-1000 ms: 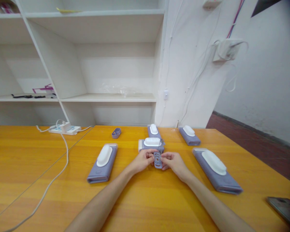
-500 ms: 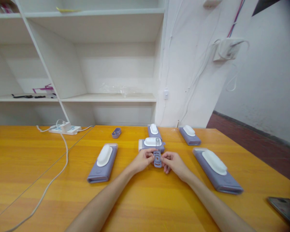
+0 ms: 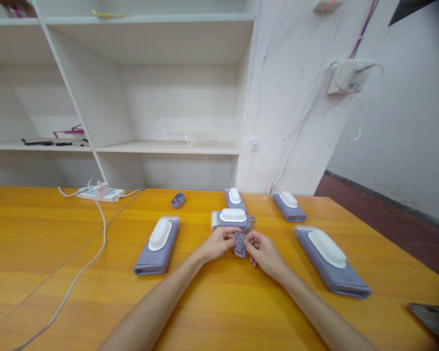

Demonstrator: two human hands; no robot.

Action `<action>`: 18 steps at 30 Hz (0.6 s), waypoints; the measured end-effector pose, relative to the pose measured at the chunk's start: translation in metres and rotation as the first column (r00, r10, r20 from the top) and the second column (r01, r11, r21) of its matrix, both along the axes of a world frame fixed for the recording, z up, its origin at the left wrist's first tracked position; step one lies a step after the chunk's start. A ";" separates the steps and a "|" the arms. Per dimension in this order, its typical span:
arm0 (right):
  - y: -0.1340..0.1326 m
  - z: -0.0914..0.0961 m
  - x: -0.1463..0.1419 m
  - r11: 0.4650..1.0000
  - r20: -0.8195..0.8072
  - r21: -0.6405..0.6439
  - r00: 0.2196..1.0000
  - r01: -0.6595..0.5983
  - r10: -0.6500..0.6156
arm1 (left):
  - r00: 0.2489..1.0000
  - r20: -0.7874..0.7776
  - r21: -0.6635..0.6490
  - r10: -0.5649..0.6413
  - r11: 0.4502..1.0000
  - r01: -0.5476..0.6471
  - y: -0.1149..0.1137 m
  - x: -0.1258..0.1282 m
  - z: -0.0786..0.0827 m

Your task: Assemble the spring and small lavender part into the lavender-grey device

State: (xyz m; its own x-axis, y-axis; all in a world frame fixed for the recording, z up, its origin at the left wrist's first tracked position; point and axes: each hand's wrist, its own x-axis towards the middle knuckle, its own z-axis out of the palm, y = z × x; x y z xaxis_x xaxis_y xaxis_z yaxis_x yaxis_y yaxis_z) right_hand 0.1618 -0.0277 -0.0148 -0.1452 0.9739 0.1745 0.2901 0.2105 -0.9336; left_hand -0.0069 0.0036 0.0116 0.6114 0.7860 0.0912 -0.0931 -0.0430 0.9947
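Note:
Both my hands meet over the middle of the orange table [image 3: 219, 312]. My left hand [image 3: 219, 242] and my right hand [image 3: 262, 249] pinch a small lilac plastic part [image 3: 239, 243] between their fingertips, holding it upright just above the tabletop. Right behind it lies a lilac block with a white oval top [image 3: 229, 219], and a thin lilac piece [image 3: 250, 223] pokes out at that block's right end.
More lilac blocks with white tops lie at the left [image 3: 157, 240], the right [image 3: 330, 260] and the back [image 3: 235, 197] [image 3: 289, 204]. A small lilac cap [image 3: 177, 200], a power strip with cable [image 3: 100, 193], a dark phone [image 3: 433, 319] and white shelving [image 3: 161, 146] surround them.
My fingers have shifted slightly on the small part, which now sits a little more tilted. The camera has drifted a bit; the blocks have not moved.

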 end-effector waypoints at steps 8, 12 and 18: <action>-0.002 0.005 -0.001 0.985 0.143 0.173 0.989 0.025 -0.050 | 0.996 0.069 -0.044 -0.063 0.997 0.066 -0.001 -0.003 0.003; -0.001 0.008 0.002 0.991 0.146 0.136 0.989 -0.002 -0.018 | 0.994 0.089 -0.022 -0.066 0.997 0.069 -0.002 -0.002 0.001; 0.005 0.005 0.004 0.997 -0.077 -0.072 0.997 -0.030 0.024 | 0.994 0.108 -0.038 -0.010 0.999 0.014 0.001 -0.003 0.000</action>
